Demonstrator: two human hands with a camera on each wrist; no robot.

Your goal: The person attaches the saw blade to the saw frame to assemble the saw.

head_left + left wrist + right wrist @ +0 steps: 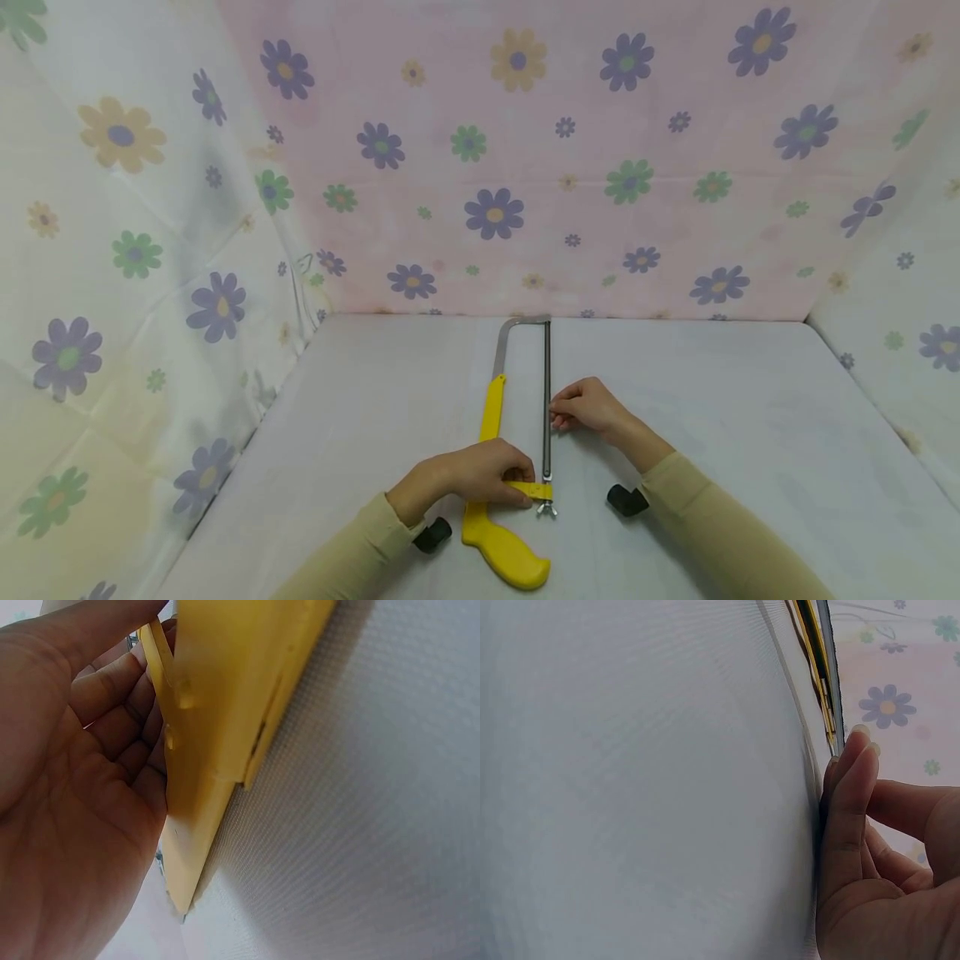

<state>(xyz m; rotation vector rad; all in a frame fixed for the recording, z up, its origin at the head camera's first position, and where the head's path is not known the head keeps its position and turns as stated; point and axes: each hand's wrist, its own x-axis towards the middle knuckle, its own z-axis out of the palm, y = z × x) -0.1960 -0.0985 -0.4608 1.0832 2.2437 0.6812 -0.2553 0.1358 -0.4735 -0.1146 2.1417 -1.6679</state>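
A hacksaw [491,408] lies on the white surface, with a yellow handle, a grey bent front frame and a straight dark blade [547,367]. My left hand [483,471] pinches the short yellow crossbar near the wing nut [547,508]. In the left wrist view, thumb and fingers of that hand [82,772] lie around the yellow frame [217,697]. About midway along the blade, my right hand [596,408] pinches its edge with thumb and fingertips. The right wrist view shows these fingers [851,802] at the blade [832,675]; the exact contact is partly hidden.
The white-covered table [712,467] spreads around the saw. Flower-patterned cloth [517,167] stands behind it and on both sides. Black wrist-worn pieces [432,535] show beside both sleeves.
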